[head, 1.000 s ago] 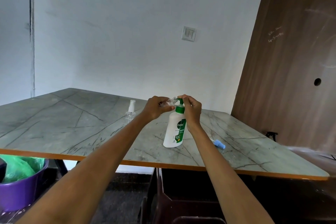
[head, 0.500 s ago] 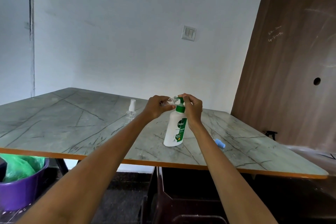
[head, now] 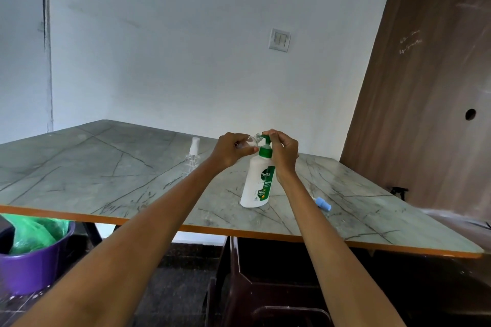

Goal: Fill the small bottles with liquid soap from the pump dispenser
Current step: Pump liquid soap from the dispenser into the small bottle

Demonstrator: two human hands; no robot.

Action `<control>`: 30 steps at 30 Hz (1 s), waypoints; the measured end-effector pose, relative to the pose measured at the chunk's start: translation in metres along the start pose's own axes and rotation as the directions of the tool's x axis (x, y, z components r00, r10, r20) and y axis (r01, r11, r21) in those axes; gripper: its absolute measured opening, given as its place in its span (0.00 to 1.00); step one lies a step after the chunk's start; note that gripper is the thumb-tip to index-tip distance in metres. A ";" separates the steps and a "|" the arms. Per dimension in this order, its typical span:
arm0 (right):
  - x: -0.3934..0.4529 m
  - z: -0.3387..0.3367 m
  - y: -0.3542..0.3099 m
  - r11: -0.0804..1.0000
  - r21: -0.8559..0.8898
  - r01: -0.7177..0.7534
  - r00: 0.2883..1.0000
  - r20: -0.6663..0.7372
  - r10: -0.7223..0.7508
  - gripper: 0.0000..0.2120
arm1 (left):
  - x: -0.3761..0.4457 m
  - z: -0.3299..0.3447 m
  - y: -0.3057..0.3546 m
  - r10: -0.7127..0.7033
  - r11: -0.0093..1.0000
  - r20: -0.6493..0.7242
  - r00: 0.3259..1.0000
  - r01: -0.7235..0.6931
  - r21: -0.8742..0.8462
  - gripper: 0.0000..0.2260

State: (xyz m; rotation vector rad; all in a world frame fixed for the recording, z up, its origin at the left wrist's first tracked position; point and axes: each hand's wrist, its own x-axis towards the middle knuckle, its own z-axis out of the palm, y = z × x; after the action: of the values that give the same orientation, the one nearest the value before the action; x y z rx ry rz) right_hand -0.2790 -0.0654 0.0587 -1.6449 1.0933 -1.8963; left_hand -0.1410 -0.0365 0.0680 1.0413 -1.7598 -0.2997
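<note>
Leaning against the white wall on the right is a tall brown wooden board (head: 430, 93) with a round hole and faint chalk marks; beneath and in front of it spreads the desk (head: 106, 167), a grey marble-patterned top with an orange edge; a dark brown plastic chair (head: 265, 281) sits under its near edge, and a purple tub (head: 34, 268) lined with a green bag (head: 32, 233) stands on the floor at lower left; a switch plate (head: 279, 40) is fixed to the wall above the hands. On the desk, upright near its middle, stands the pump dispenser (head: 256, 183), a white bottle with a green label and green pump head. The right hand (head: 283, 151) is curled over the pump head from the right, its fingers bent on top of it; the left hand (head: 231, 150) pinches a small clear bottle (head: 248, 142) between thumb and fingers, holding it tilted with its open mouth right at the green nozzle. A second small bottle (head: 193, 158), clear and capped with a white spray top, stands upright on the desk well to the left of the dispenser; a light blue spray cap (head: 322, 204) lies on its side on the desk just right of the right forearm.
</note>
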 end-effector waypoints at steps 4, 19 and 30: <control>0.000 0.003 -0.001 1.000 0.015 0.000 1.000 -0.019 0.000 0.13 | 0.003 -0.001 0.000 0.009 1.000 0.001 1.000 -0.009 0.004 0.11; -0.003 0.004 0.000 0.998 0.059 -0.034 0.999 -0.025 0.035 0.17 | 0.001 0.000 -0.001 0.002 1.000 0.002 1.000 -0.002 -0.022 0.09; -0.011 0.007 0.008 0.984 0.171 -0.041 0.996 -0.068 0.053 0.12 | -0.010 0.007 -0.004 0.017 0.999 -0.012 1.000 -0.017 -0.036 0.08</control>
State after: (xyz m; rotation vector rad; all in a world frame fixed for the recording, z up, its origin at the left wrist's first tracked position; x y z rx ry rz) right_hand -0.2717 -0.0639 0.0451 -1.4562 0.9605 -1.9726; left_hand -0.1440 -0.0337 0.0557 0.9997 -1.7459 -0.3136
